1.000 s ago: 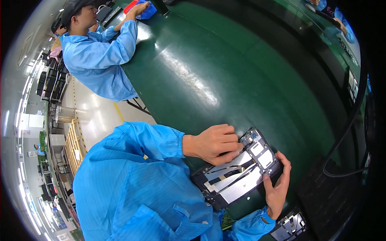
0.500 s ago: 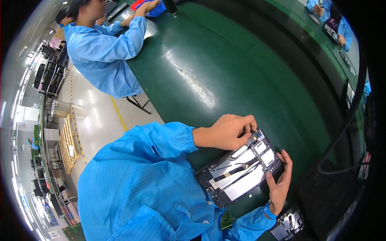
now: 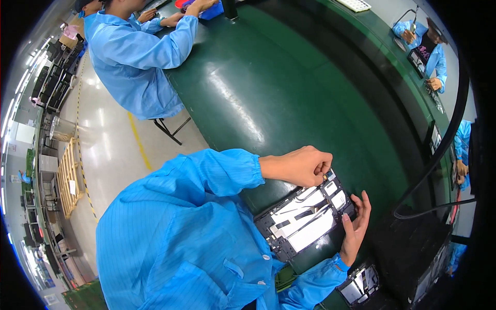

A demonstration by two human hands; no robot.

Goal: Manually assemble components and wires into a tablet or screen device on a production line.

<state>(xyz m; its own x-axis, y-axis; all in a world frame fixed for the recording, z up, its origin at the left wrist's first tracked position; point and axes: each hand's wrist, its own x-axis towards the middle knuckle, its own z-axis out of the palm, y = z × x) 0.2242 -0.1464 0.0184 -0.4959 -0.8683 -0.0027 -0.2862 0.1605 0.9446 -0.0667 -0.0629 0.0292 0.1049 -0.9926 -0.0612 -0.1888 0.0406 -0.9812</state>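
The left hand (image 3: 302, 166) reaches across from its blue sleeve (image 3: 222, 170), palm down and wrist nearly straight, its fingers curled in and the tips drawn together over one corner of the opened tablet (image 3: 310, 227); whether they pinch anything is hidden. The right hand (image 3: 355, 227) comes up from below, half open, thumb against the tablet's short end, the fingers stretched up beyond that end and clear of its face. The tablet lies inner side up on the green table (image 3: 289, 103), close to the edge where the person is. Near the right forearm is a second tablet (image 3: 359, 284), also opened, beside a black surface (image 3: 405, 253). Farther along the same table edge, a co-worker (image 3: 137, 67) has a hand at a blue bin (image 3: 213, 11).
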